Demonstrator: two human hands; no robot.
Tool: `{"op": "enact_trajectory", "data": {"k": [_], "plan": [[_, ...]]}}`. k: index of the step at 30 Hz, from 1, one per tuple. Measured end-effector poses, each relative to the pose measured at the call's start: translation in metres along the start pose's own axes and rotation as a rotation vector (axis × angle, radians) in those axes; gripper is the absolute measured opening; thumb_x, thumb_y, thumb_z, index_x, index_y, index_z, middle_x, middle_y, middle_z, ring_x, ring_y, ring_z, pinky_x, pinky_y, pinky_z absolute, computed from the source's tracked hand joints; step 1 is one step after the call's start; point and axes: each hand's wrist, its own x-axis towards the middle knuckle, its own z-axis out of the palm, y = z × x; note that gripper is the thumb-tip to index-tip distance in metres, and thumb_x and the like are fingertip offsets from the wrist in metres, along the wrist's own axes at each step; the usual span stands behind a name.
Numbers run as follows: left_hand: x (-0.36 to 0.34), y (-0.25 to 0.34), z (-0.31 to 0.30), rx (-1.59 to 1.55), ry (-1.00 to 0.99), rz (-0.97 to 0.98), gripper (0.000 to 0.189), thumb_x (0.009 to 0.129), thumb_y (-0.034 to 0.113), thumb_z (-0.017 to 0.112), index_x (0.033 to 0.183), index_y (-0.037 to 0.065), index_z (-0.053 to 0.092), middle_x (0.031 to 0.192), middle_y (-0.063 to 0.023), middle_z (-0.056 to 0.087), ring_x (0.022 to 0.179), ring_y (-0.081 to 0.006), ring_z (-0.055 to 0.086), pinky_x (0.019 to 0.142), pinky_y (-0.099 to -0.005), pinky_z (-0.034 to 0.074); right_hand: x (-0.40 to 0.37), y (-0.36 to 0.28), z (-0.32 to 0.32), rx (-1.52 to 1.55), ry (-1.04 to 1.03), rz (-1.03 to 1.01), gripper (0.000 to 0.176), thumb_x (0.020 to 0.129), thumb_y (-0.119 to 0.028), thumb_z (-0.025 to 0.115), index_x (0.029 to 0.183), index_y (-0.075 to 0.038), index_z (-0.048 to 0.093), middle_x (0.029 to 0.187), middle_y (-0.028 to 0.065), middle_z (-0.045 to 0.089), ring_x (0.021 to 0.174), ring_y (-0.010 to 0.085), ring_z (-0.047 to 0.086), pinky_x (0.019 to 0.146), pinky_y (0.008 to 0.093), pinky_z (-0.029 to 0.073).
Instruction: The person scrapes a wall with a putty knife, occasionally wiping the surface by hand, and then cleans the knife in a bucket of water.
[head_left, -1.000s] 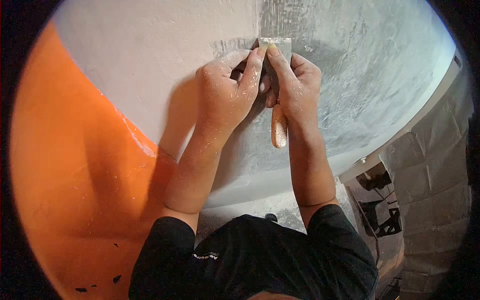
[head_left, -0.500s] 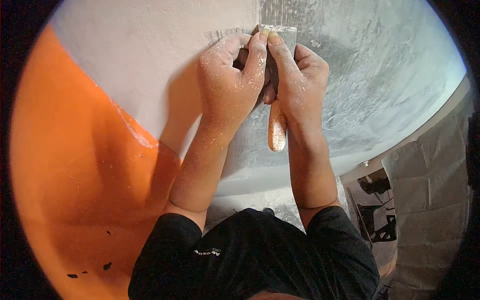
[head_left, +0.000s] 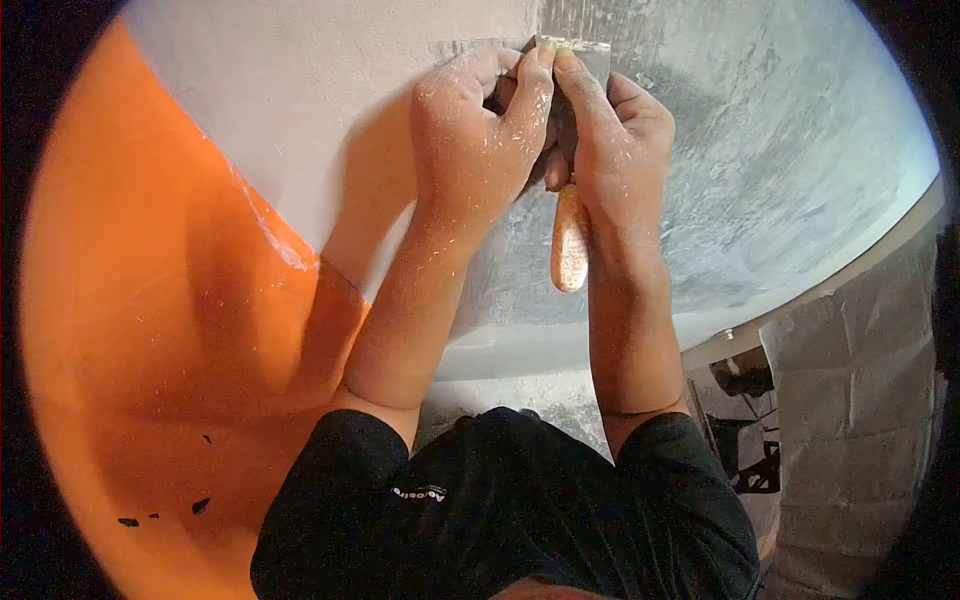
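Both hands grip a putty knife by its flat metal blade (head_left: 594, 62), thumbs side by side near the blade's top edge. My left hand (head_left: 482, 135) is closed on the blade's left side, and my right hand (head_left: 628, 140) is closed on its right side. Below the hands hangs the wooden handle (head_left: 570, 245), worn and whitish on its surface. The blade edge lies against the curved wall (head_left: 740, 190), where pale coating meets grey scraped streaks. White flecks and dust cover both hands. Fingers behind the blade are partly hidden.
An orange painted area (head_left: 130, 280) borders the pale surface (head_left: 270, 100) on the left, with a rough whitish seam between them. Grey sheeting (head_left: 850, 400) hangs at the lower right, beside dark equipment (head_left: 745, 430). Small black flecks dot the orange area.
Both hands and the putty knife have shifted slightly right and up in view. The surroundings have shifted a little too. The grip on the blade looks the same.
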Motion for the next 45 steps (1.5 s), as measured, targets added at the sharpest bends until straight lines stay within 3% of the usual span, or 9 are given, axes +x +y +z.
{"op": "enact_trajectory", "data": {"k": [17, 19, 23, 25, 28, 35, 38, 40, 45], "plan": [[-0.002, 0.007, 0.001, -0.002, 0.033, -0.088, 0.024, 0.091, 0.019, 0.069, 0.082, -0.002, 0.071, 0.059, -0.0079, 0.063, 0.052, -0.0109, 0.056, 0.051, -0.0292, 0.044, 0.002, 0.009, 0.002, -0.013, 0.018, -0.069, 0.026, 0.094, -0.019, 0.068, 0.078, 0.001, 0.066, 0.061, 0.0034, 0.062, 0.043, 0.0068, 0.053, 0.036, 0.0246, 0.04], [-0.003, 0.002, 0.003, -0.005, 0.048, -0.068, 0.024, 0.091, 0.02, 0.069, 0.081, -0.002, 0.07, 0.059, -0.0081, 0.063, 0.052, -0.0108, 0.056, 0.051, -0.0292, 0.044, 0.009, 0.023, 0.002, -0.025, 0.047, -0.209, 0.024, 0.094, -0.017, 0.067, 0.08, 0.002, 0.068, 0.063, 0.0019, 0.063, 0.049, 0.005, 0.054, 0.041, 0.0239, 0.041], [-0.006, 0.005, 0.002, -0.023, 0.042, -0.107, 0.026, 0.091, 0.02, 0.069, 0.078, -0.003, 0.069, 0.059, -0.0097, 0.064, 0.052, -0.0125, 0.058, 0.052, -0.0302, 0.045, 0.002, 0.022, 0.001, -0.042, 0.052, -0.181, 0.022, 0.094, -0.016, 0.067, 0.082, 0.003, 0.069, 0.066, 0.0009, 0.065, 0.056, 0.0033, 0.053, 0.046, 0.023, 0.042], [-0.003, 0.004, 0.002, -0.01, 0.055, -0.085, 0.026, 0.091, 0.02, 0.069, 0.078, -0.003, 0.069, 0.059, -0.0103, 0.064, 0.052, -0.0136, 0.059, 0.052, -0.0306, 0.045, -0.002, 0.01, 0.002, 0.0, 0.043, -0.043, 0.022, 0.093, -0.015, 0.067, 0.082, 0.003, 0.069, 0.067, 0.0, 0.065, 0.063, 0.0023, 0.052, 0.051, 0.0225, 0.042], [-0.002, 0.002, 0.002, 0.003, 0.073, -0.038, 0.026, 0.09, 0.02, 0.069, 0.078, -0.004, 0.07, 0.06, -0.0114, 0.064, 0.052, -0.0155, 0.059, 0.052, -0.0314, 0.046, 0.004, 0.019, 0.006, -0.042, 0.088, -0.216, 0.023, 0.094, -0.016, 0.067, 0.08, 0.002, 0.068, 0.065, 0.0008, 0.064, 0.055, 0.0035, 0.054, 0.046, 0.0225, 0.042], [0.001, 0.012, -0.001, 0.02, 0.04, -0.114, 0.026, 0.09, 0.021, 0.069, 0.081, -0.003, 0.071, 0.064, -0.0134, 0.067, 0.055, -0.0179, 0.063, 0.055, -0.032, 0.048, 0.0, 0.009, 0.007, 0.005, 0.051, -0.128, 0.025, 0.095, -0.016, 0.066, 0.077, 0.002, 0.067, 0.064, 0.0013, 0.063, 0.05, 0.0038, 0.051, 0.04, 0.0228, 0.039], [-0.002, 0.001, 0.003, 0.005, 0.088, -0.02, 0.027, 0.09, 0.023, 0.069, 0.081, -0.003, 0.071, 0.064, -0.0136, 0.067, 0.056, -0.0185, 0.064, 0.055, -0.032, 0.049, 0.001, 0.012, 0.008, 0.033, 0.066, -0.125, 0.026, 0.095, -0.016, 0.066, 0.076, 0.002, 0.066, 0.064, 0.0008, 0.062, 0.054, 0.0026, 0.05, 0.042, 0.0229, 0.038], [-0.003, 0.005, 0.001, 0.015, 0.078, -0.047, 0.027, 0.09, 0.023, 0.069, 0.081, -0.003, 0.071, 0.065, -0.0139, 0.067, 0.056, -0.0193, 0.064, 0.055, -0.0321, 0.049, 0.006, 0.023, 0.009, -0.046, 0.109, -0.259, 0.026, 0.095, -0.016, 0.066, 0.076, 0.002, 0.067, 0.064, 0.0004, 0.062, 0.053, 0.0031, 0.049, 0.042, 0.0228, 0.038], [-0.004, 0.003, 0.001, 0.045, 0.091, -0.027, 0.028, 0.09, 0.023, 0.069, 0.081, -0.003, 0.071, 0.066, -0.0152, 0.068, 0.057, -0.0215, 0.065, 0.056, -0.0328, 0.049, 0.001, 0.018, 0.008, 0.013, 0.079, -0.186, 0.024, 0.094, -0.016, 0.067, 0.078, 0.002, 0.068, 0.067, 0.0, 0.064, 0.058, 0.0032, 0.051, 0.047, 0.0229, 0.04]]}}
